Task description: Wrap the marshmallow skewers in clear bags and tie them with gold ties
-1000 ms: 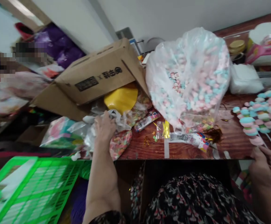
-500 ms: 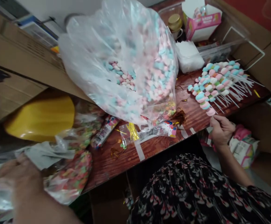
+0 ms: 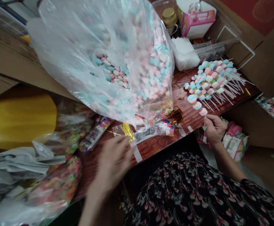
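Right hand (image 3: 214, 128) is pinching a pink-and-blue marshmallow skewer (image 3: 197, 105) by its lower end, likely for steadying, beside a pastel marshmallow-skewer pile (image 3: 211, 78). Left hand (image 3: 114, 155) is blurring near shiny gold strips (image 3: 128, 131); can't tell open or closed.

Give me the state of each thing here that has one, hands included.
Held skewer: threaded with marshmallows
Right hand: closed on its near end
Left hand: blurred, grip unclear
Piled skewers: threaded, lying heaped
Large plastic bag: open, marshmallows inside
Jar: gold lid on
Pink box: open
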Demonstrator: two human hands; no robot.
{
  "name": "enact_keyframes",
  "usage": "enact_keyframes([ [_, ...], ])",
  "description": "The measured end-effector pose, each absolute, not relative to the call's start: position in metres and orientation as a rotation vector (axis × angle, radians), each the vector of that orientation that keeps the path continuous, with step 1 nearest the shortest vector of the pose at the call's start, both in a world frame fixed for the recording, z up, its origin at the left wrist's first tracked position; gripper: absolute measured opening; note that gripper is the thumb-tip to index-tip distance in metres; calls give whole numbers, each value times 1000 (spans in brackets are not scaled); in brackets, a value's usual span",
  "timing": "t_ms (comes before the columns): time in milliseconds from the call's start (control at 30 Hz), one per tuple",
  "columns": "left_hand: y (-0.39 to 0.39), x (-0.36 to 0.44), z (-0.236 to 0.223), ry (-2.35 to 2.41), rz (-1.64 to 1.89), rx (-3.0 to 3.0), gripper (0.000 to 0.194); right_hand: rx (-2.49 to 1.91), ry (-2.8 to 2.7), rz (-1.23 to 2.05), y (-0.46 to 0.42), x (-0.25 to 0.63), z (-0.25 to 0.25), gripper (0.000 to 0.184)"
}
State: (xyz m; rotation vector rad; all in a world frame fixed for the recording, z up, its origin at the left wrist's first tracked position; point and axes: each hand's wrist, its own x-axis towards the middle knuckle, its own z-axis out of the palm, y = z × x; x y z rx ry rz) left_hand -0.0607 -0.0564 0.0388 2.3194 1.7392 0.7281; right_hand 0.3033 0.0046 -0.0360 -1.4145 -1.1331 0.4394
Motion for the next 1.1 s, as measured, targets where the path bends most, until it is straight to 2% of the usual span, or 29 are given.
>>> enact_keyframes([
  [167,-30,9,-11,1460,405,2588,30,-1392,-1171,478,-6,302,-38,15],
  [367,-15,10,-36,1512,554,2579,24,-1371,-1141,534,-16,311,-43,12],
  [567,-12,12,-42,1551,861,2408,13,-1357,-1203,550,-17,308,-37,10],
  [700,-9,19,-37,1622,998,2092,14,-1339,-1305,543,-18,310,-36,9],
  [867,-5,17,-32,1680,977,1872,14,-1278,-1531,510,-21,322,-35,8],
  [1100,1,10,-31,1622,888,1856,18,-1096,-1887,462,-19,332,-20,10],
])
